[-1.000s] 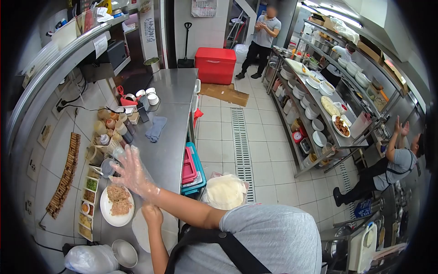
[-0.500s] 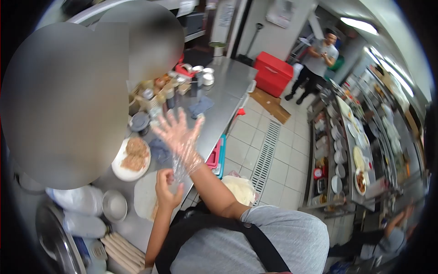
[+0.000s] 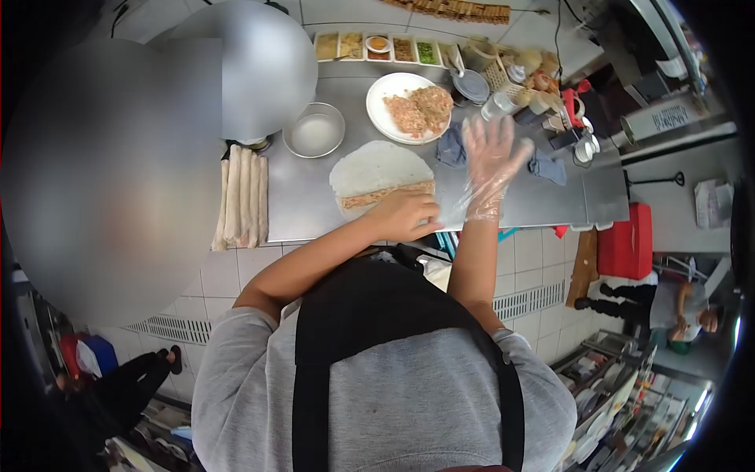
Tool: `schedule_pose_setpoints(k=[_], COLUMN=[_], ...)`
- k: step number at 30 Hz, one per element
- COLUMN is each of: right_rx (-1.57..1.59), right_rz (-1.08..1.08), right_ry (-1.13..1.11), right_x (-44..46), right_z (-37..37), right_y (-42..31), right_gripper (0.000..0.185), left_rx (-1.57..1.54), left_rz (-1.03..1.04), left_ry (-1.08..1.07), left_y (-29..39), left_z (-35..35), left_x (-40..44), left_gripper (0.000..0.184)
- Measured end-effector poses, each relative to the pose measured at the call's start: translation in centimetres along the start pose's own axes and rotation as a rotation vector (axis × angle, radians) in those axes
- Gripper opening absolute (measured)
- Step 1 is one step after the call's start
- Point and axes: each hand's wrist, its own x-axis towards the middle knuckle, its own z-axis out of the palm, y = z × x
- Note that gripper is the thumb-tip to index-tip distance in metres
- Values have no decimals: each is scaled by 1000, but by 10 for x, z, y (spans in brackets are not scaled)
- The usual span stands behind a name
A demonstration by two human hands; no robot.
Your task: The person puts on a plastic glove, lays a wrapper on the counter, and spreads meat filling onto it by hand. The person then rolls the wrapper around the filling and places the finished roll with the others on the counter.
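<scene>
My left hand (image 3: 407,215) is bare and closed at the front edge of the steel table, its fingertips pinching the stretched cuff of a clear plastic glove (image 3: 484,197). Inside that glove is my right hand (image 3: 494,153), fingers spread and holding nothing. Just beyond my left hand lies a pale round wrapper sheet (image 3: 377,167), with a strip of minced filling (image 3: 377,193) across its near part. Behind it, a white plate (image 3: 380,110) carries two mounds of minced mixture (image 3: 421,108). Two blue cloths lie on either side of my right hand.
Several long pale rolls (image 3: 243,197) are stacked at left, near a metal bowl (image 3: 314,130). Trays of toppings (image 3: 391,49) line the back; jars and bottles (image 3: 498,105) crowd the back right. Beyond the table stand a red box (image 3: 625,240) and a person (image 3: 676,307).
My view has swung left, bringing the table and toppings in front of me. My right hand stays spread in the glove, with my left hand still by its cuff.
</scene>
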Motion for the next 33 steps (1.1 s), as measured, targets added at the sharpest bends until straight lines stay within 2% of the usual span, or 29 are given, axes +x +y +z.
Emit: schedule_pose_setpoints(k=[1, 3, 5, 6, 7, 9, 11, 13, 16, 17, 18, 19, 20, 21, 22, 23, 25, 31, 33], right_rx=[-167, -540, -927, -1112, -1112, -1556, -1629, -1704, -1632, -1756, -1877, -1879, -1870, -1858, -1858, -1893, -1932, -1981, -2051], right_rz=[137, 337, 394, 387, 401, 453, 425, 393, 496, 505, 510, 509, 581, 655, 659, 629, 603, 675, 632], right_ry=[38, 85, 119, 144, 143, 243, 236, 233, 356, 230, 95, 92, 75, 58, 58, 94, 130, 70, -115], right_x=[6, 2, -11, -16, -21, -25, -16, -19, -23, -20, -19, -23, -33, -44, -52, -60, -66, -64, -70], right_z=[-19, -58, -89, -101, -103, -104, -129, -130, -120, -130, -129, -128, -130, -124, -112, -100, -95, -102, -105], right_y=[11, 35, 59, 67, 68, 68, 89, 91, 85, 85, 82, 78, 74, 70, 68, 69, 69, 77, 77], right_gripper=[98, 93, 83, 78, 78, 69, 63, 59, 61, 59, 57, 57, 57, 57, 57, 54, 51, 43, 39], left_rx=[-59, -105, -26, 94, 217, 228, 235, 129, 189, 188, 168, 148, 148, 205, 261, 258, 115, 63, 75], left_rz=[-35, -315, -839, -910, -977, -1052, -1123, -1336, -1364, -1365, -1352, -1334, -1336, -1235, -1133, -1136, -1059, -987, -1018], left_ry=[10, 191, 316, 347, 377, 402, 423, 378, 306, 302, 158, 17, 18, 17, 14, 11, 253, 399, 414], left_y=[-6, -36, -69, -94, -115, -135, -139, -135, -139, -142, -148, -152, -155, -157, -157, -156, -149, -151, -157], left_z=[-8, -4, 1, 3, 7, 11, 10, 12, 16, 14, 11, 10, 11, 13, 13, 15, 20, 18, 11], left_x=[-16, -59, -96, -116, -130, -133, -125, -106, -101, -101, -104, -105, -107, -109, -110, -110, -109, -120, -119], left_gripper=[21, 22, 24, 28, 32, 36, 40, 46, 49, 49, 48, 48, 48, 42, 37, 37, 25, 22, 22])
